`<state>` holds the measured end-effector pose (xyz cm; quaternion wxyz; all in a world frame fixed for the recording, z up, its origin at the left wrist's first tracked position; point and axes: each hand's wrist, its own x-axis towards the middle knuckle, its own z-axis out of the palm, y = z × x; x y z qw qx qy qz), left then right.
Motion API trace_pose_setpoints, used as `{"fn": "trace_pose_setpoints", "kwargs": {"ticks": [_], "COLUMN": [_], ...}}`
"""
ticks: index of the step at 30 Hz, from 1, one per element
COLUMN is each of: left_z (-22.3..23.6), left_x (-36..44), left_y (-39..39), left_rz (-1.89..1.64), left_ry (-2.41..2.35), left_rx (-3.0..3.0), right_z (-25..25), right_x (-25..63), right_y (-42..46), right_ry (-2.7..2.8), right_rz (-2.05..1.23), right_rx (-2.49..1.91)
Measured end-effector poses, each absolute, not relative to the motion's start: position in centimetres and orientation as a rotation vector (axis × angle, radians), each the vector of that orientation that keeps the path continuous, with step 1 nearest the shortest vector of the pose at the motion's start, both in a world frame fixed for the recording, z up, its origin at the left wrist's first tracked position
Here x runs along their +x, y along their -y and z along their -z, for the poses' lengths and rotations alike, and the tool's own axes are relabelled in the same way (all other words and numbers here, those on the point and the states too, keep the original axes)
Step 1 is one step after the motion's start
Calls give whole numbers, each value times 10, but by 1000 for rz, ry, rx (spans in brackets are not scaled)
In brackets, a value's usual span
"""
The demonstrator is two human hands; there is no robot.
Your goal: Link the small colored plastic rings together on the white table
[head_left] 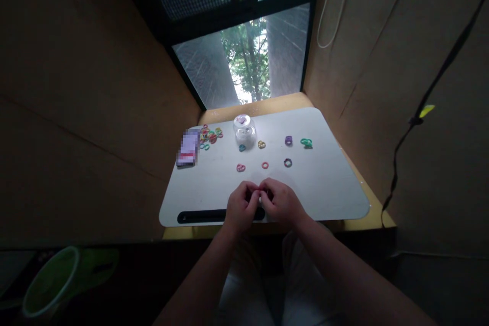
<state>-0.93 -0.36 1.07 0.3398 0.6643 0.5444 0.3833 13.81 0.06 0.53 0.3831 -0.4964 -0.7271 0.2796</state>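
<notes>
My left hand [242, 205] and my right hand [281, 200] meet over the front of the white table [324, 183], fingers bent and fingertips pinched together. Something small with a reddish tint may sit between them, but the fingers cover most of it. Just beyond my hands lie small ring-shaped bands that look like hair ties: a pink bunch [240, 167], an orange-red ring [265, 165] and a dark grey ring [288, 162]. Farther back are a teal bunch [242, 147], a yellow bunch [261, 144], a purple stack [288, 140] and a green bunch [306, 142].
A clear plastic jar [245, 132] stands at the back, right of a mixed heap of coloured bands [212, 135]. At the left edge lies a blurred-out phone-like object [188, 147]. A black slot [202, 216] runs along the front edge. Walls flank the table; a window [248, 61] is behind.
</notes>
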Motion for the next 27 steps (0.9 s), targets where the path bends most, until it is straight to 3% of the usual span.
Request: {"fn": "trace_pose_setpoints", "kwargs": {"ticks": [27], "left_z": [-8], "left_x": [-13], "left_y": [1], "left_rz": [-1087], "left_ry": [-1445], "left_rx": [1774], "right_z": [-3], "right_x": [133], "right_y": [1], "right_ry": [1841], "right_rz": [-578], "right_rx": [-1250]}}
